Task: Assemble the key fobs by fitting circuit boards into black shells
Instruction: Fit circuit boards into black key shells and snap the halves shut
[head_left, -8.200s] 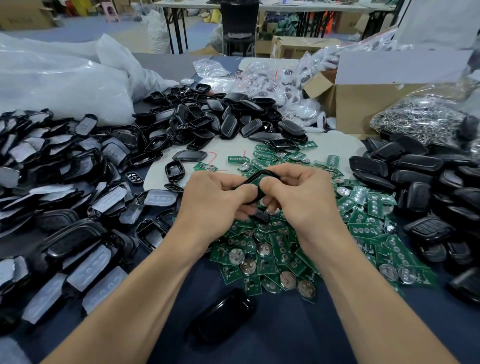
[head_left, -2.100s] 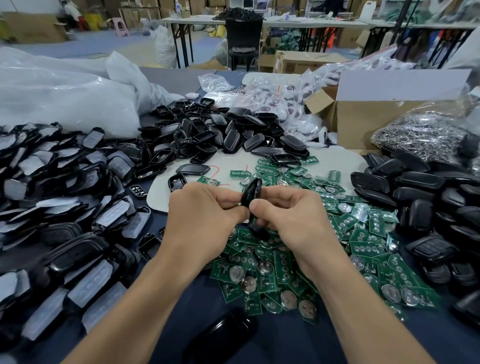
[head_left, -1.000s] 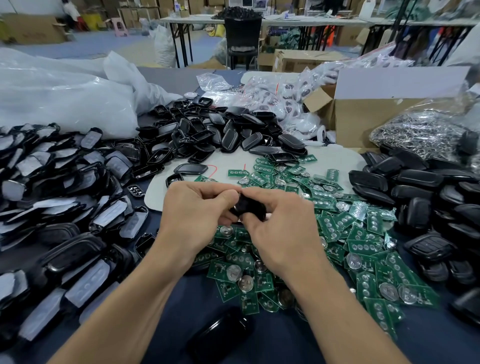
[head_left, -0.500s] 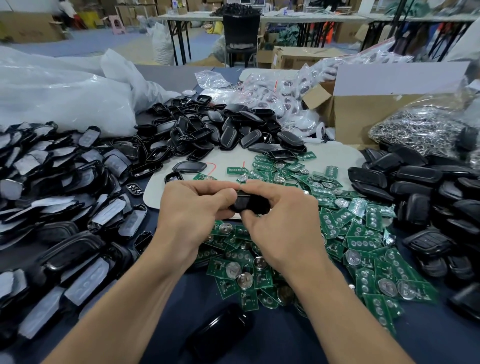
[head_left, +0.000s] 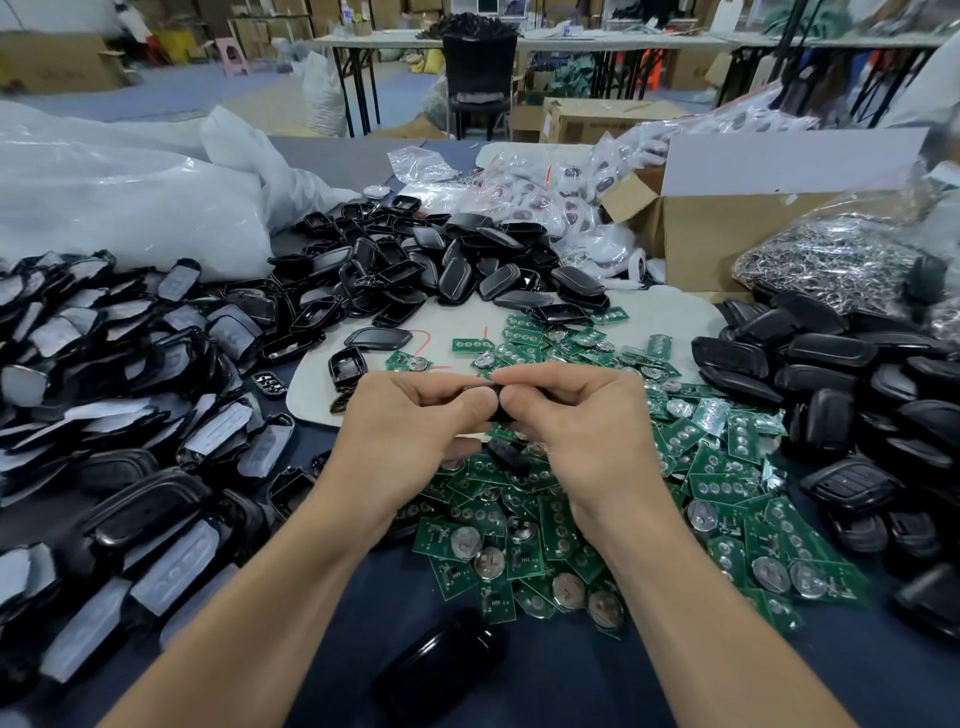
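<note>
black shell (head_left: 500, 410) all but covered by the pinching fingers of left hand (head_left: 410, 426) and right hand (head_left: 582, 421), its inside unseen, circuit boards (head_left: 519, 540) partly under both wrists, shell heap (head_left: 62, 395) cropped at left edge, far corner (head_left: 130, 36) blurred

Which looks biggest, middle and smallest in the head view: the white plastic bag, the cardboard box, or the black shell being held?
1. white plastic bag
2. cardboard box
3. black shell, mostly covered

Your left hand (head_left: 410, 431): fingers curled, thumb and forefinger pinching one end of the black shell (head_left: 500, 411). Your right hand (head_left: 582, 426): curled likewise, pinching the other end, thumbs nearly meeting. Left forearm (head_left: 270, 613), right forearm (head_left: 691, 597): bare, converging forward.
</note>
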